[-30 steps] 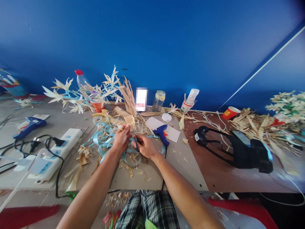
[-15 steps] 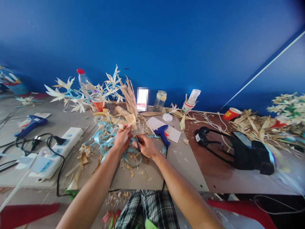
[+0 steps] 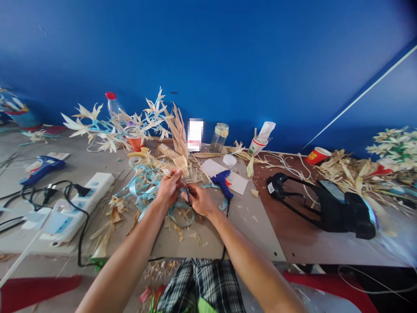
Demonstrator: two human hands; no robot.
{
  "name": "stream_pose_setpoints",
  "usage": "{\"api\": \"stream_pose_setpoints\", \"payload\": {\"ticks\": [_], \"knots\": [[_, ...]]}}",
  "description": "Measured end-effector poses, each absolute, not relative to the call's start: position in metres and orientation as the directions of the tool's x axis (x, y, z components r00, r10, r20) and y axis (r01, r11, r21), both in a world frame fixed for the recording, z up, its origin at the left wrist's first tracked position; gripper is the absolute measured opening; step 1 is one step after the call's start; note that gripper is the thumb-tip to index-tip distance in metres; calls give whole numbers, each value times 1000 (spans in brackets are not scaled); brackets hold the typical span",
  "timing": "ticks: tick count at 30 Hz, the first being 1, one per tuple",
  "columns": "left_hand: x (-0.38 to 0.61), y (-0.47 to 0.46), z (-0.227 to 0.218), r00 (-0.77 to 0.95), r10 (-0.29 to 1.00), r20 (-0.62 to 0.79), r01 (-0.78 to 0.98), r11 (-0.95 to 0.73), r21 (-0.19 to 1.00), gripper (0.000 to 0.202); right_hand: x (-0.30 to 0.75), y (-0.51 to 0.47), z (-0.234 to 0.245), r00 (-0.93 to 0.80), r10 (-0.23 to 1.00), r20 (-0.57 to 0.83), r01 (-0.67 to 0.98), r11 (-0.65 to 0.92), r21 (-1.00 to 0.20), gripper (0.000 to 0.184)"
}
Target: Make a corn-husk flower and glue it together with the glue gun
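My left hand is closed on a pale piece of dried corn husk, which sticks up above its fingers. In my right hand is a pair of scissors with dark handles; the blades point up toward the husk. Whether the blades touch it I cannot tell. Under and beside my hands lie light blue ribbon strips and scattered husk scraps. Just right of my right hand is a blue glue gun, resting by a white card.
At the back left, husk flowers on blue stems stand in an orange cup. A power strip with black cables lies left, near another blue glue gun. A glass jar stands by the wall. Black headgear lies right.
The husk piece has shifted slightly right and turned a little in my left hand. Both hands otherwise keep nearly the same place; the view has moved slightly.
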State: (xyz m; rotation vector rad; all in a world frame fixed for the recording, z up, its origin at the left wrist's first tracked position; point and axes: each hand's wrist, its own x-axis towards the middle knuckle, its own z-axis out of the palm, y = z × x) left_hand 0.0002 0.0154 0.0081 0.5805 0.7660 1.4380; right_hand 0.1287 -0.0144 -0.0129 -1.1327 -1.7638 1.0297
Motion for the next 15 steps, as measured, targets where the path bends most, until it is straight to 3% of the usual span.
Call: {"api": "stream_pose_setpoints", "payload": {"ticks": [15], "knots": [[-2,19,7,-41,992,-118,-649,64,758,36,131,-16,-7,-276,948,161,385,262,-885,24]]}}
